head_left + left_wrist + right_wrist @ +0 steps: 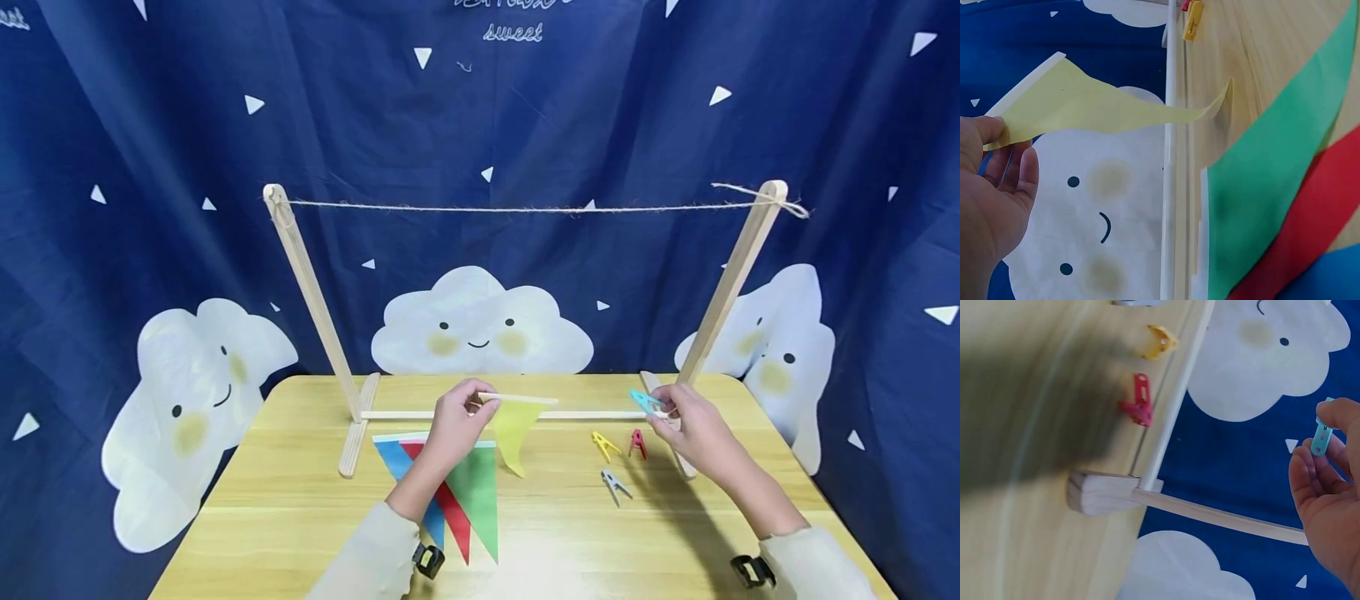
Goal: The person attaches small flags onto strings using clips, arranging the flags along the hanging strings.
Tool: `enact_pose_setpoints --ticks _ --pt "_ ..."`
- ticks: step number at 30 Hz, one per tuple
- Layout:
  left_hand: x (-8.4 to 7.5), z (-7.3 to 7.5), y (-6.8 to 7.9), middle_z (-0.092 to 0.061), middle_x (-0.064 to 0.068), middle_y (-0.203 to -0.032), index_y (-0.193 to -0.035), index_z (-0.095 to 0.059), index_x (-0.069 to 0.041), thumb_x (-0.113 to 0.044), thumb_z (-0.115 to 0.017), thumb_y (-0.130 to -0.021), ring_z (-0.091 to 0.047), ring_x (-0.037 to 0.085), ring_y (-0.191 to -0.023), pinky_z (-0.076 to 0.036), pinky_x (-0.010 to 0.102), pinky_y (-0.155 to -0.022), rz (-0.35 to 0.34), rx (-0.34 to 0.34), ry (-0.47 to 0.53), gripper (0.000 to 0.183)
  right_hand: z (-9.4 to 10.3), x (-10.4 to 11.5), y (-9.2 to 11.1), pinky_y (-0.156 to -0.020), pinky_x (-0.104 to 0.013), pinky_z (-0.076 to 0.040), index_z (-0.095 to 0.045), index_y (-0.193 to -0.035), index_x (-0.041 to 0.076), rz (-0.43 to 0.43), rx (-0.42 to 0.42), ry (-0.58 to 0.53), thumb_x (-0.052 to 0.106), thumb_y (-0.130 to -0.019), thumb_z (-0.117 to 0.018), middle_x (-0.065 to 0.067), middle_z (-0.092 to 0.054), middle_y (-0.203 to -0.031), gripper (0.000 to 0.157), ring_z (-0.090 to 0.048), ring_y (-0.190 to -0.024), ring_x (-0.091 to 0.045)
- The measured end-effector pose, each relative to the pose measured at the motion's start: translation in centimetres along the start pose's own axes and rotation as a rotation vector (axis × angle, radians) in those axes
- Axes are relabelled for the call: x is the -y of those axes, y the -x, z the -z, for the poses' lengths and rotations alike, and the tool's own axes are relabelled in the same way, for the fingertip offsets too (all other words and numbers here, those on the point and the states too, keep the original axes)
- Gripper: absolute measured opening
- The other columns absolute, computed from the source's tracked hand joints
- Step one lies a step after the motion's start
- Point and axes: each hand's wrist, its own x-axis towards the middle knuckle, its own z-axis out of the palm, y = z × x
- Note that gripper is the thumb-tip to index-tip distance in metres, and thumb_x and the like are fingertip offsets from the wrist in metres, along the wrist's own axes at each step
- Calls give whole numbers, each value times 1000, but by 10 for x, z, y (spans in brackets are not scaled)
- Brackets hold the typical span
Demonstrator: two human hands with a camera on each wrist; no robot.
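My left hand [461,421] pinches a yellow triangular pennant [514,425] by one end of its white top strip. The pennant hangs with its tip curling, in the left wrist view just above the table. My right hand [697,425] holds a light blue clothespin [642,402] between thumb and fingers, near the right post. Below and left of that hand lie a yellow clothespin [605,446], a red clothespin [637,444] and a grey clothespin [616,486]. Under my left forearm, blue [397,457], red [453,508] and green [480,483] pennants overlap on the table, partly hidden.
A wooden frame stands on the table [570,533], with a left post [318,308], a right post [731,283] and a low crossbar [585,414]. A string [510,209] is stretched between the post tops. Behind it hangs a dark blue curtain [420,133] with clouds.
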Motion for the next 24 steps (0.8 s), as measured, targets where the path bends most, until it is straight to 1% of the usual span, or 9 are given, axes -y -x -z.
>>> enact_pose_setpoints --ticks 2,8,13,16,20,24 --pt "-1 -1 -2 -69 3 -95 -100 -73 -15 -12 -76 -94 -60 16 -77 -54 23 -66 -1 -10 9 7 2 1 -4 -67 -37 -58 -65 -107 1 2 -4 0 -3 -80 -81 -7 -63 -93 31 -65 -77 -21" --pt "-5 -4 -8 -66 3 -92 -102 -72 -15 -13 -75 -95 -59 15 -73 -54 24 -63 1 -22 35 7 7 3 -15 -67 -34 -56 -65 -108 0 29 -25 -1 -3 -81 -78 -11 -63 -96 29 -63 -79 -20" --pt "-10 -7 -14 -60 4 -81 -102 -72 -14 -13 -74 -95 -53 13 -64 -47 22 -55 16 -40 71 7 14 5 -27 -65 -31 -55 -65 -109 1 33 -36 -10 -2 -85 -75 -12 -61 -98 26 -60 -81 -20" --pt "-13 -8 -16 -57 2 -79 -101 -72 -14 -13 -74 -95 -48 11 -61 -42 21 -52 31 -45 92 7 21 8 -34 -66 -29 -52 -66 -110 1 32 -52 -14 -2 -86 -74 -13 -60 -97 25 -58 -80 -21" --pt "-18 -10 -18 -56 2 -79 -101 -72 -15 -15 -74 -96 -44 11 -59 -40 21 -53 42 -45 125 5 30 12 -43 -66 -29 -46 -66 -111 0 38 -75 -6 -3 -87 -74 -14 -57 -94 26 -54 -80 -21" --pt "-24 -11 -23 -55 3 -77 -102 -72 -14 -14 -73 -96 -42 12 -59 -38 22 -54 24 -38 136 6 40 15 -49 -68 -27 -44 -64 -113 0 21 -81 13 -2 -89 -73 -14 -55 -95 25 -54 -82 -22"
